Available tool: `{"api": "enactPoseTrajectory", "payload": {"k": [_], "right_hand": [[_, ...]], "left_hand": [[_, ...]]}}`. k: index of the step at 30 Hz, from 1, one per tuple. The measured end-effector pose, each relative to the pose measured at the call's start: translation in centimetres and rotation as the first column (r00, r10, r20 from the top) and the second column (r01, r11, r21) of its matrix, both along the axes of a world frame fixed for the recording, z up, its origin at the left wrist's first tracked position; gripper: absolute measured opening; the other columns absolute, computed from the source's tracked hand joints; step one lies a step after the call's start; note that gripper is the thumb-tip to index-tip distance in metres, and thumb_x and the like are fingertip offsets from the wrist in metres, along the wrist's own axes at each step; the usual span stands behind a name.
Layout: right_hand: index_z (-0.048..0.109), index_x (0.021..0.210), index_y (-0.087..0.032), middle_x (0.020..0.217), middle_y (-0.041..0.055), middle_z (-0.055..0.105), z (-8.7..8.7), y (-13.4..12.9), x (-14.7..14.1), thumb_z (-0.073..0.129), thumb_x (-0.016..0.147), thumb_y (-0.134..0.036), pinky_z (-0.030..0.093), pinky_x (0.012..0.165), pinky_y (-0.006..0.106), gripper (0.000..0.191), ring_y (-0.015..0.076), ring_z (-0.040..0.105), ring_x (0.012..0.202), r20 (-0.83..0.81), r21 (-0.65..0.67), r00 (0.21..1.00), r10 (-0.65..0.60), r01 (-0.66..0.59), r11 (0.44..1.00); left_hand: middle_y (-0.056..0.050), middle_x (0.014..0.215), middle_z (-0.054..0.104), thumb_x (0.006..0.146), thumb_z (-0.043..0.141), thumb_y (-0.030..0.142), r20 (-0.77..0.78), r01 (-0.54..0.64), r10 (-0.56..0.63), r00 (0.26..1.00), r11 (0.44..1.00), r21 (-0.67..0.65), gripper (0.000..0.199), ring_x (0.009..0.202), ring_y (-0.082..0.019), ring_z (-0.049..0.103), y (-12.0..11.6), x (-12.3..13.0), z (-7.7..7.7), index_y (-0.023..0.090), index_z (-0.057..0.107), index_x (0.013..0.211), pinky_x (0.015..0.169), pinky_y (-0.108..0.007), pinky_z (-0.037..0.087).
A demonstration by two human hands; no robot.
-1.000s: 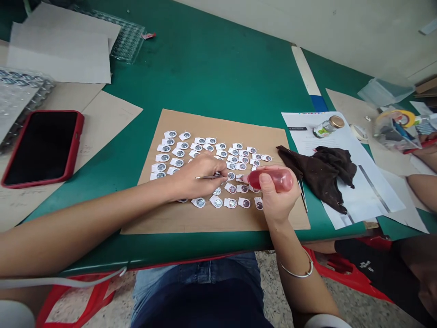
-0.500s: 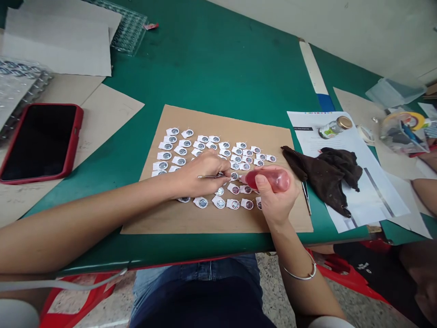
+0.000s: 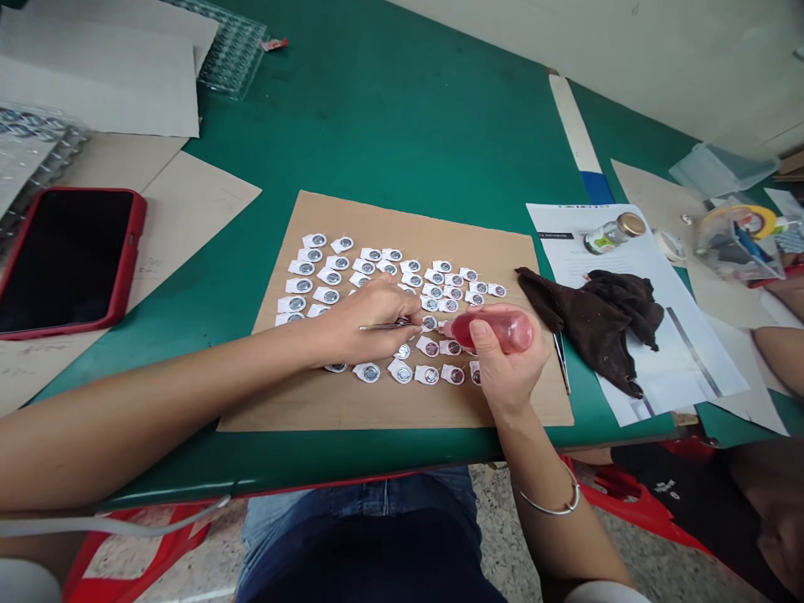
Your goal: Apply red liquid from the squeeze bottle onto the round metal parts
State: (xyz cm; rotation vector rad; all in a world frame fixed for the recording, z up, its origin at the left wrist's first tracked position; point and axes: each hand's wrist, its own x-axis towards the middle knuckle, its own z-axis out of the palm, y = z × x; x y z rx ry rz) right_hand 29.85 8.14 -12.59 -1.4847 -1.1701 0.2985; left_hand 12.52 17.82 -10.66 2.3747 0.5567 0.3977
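Observation:
My left hand (image 3: pixel 370 322) is closed on a thin metal tool (image 3: pixel 378 327), its fingertips over the rows of pieces. A soft pink bottle (image 3: pixel 499 330) lies in the grip of my right hand (image 3: pixel 512 364), its nozzle pointing left, close to a small round piece (image 3: pixel 429 324) on a white tab. Several such silvery discs on white tabs lie in rows on a brown board (image 3: pixel 377 410); my hands hide some of them. Whether the nozzle touches a piece is too small to tell.
A red-cased phone (image 3: pixel 69 260) rests at the left. At the right are a dark brown cloth (image 3: pixel 603 322), tweezers (image 3: pixel 561 363), a glass jar (image 3: pixel 615 234) on printed paper (image 3: pixel 565 251) and a plastic tub (image 3: pixel 741 243). Another person's arm (image 3: pixel 779 356) shows at the right edge.
The whole view has shifted slightly, so the board and things on the table appear a little further left. Both hands keep nearly the same pose and still hold the same things.

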Motion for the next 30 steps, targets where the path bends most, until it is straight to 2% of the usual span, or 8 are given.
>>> {"api": "enactPoseTrajectory", "payload": {"k": [9,15,30], "right_hand": [[0.058,0.082,-0.017,0.08,0.002,0.066,0.27,0.09,0.21,0.067,0.069,-0.031,0.054,0.073,0.03,0.021,0.0131,0.064,0.076,0.04,0.009,0.999,-0.032,0.032,0.999],[0.057,0.084,-0.017,0.08,0.0015,0.065,0.03,-0.03,0.17,0.067,0.069,-0.031,0.054,0.073,0.031,0.023,0.0138,0.065,0.076,-0.01,0.015,1.0,-0.012,0.012,1.0],[0.059,0.082,-0.016,0.079,0.001,0.066,0.29,0.02,0.19,0.068,0.069,-0.028,0.054,0.072,0.027,0.021,0.0119,0.065,0.076,0.05,0.012,0.999,-0.013,0.013,1.0]], "left_hand": [[0.002,0.054,0.049,0.076,0.048,0.012,0.021,0.021,-0.021,1.0,1.0,0.011,0.014,0.059,-0.012,0.042,0.04,-0.08,-0.23,0.016,0.051,0.063,0.08,-0.034,0.036],[0.003,0.054,0.048,0.075,0.049,0.011,0.038,0.02,-0.02,0.999,1.0,0.005,0.014,0.058,-0.011,0.041,0.0,-0.11,-0.26,0.016,0.049,0.063,0.081,-0.033,0.035],[0.004,0.054,0.048,0.074,0.049,0.008,0.031,0.033,-0.034,0.999,0.999,0.024,0.014,0.056,-0.01,0.039,0.08,-0.1,-0.21,0.016,0.049,0.063,0.08,-0.032,0.034]]}}
